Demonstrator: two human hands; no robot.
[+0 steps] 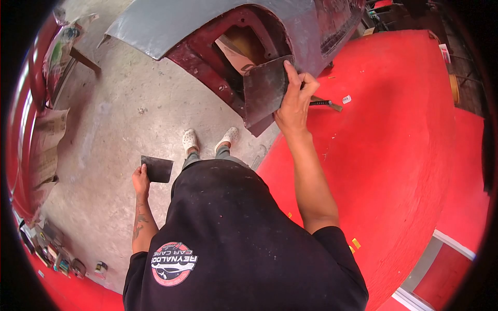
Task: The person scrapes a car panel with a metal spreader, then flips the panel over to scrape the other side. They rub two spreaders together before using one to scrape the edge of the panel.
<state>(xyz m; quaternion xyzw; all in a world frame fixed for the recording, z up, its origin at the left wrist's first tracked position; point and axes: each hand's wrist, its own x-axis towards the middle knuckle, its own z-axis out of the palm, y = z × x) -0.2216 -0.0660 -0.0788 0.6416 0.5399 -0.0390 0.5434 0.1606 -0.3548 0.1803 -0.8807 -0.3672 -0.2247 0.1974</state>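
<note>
My right hand point(294, 101) grips the right edge of a large dark flat plate point(264, 90), held up against the lower edge of a grey and red car body panel point(207, 31). My left hand point(140, 179) hangs low at my side and holds a smaller dark flat spreader point(157, 169) by its left edge. A dark tool with a handle point(324, 103) lies on the red floor just right of my right hand.
I stand on a grey concrete floor point(129, 119) in white shoes point(190, 139). A raised red floor area point(384, 135) spreads to the right. Masked red bodywork with paper point(44, 145) lines the left edge. Small cans and clutter point(57, 254) sit at the lower left.
</note>
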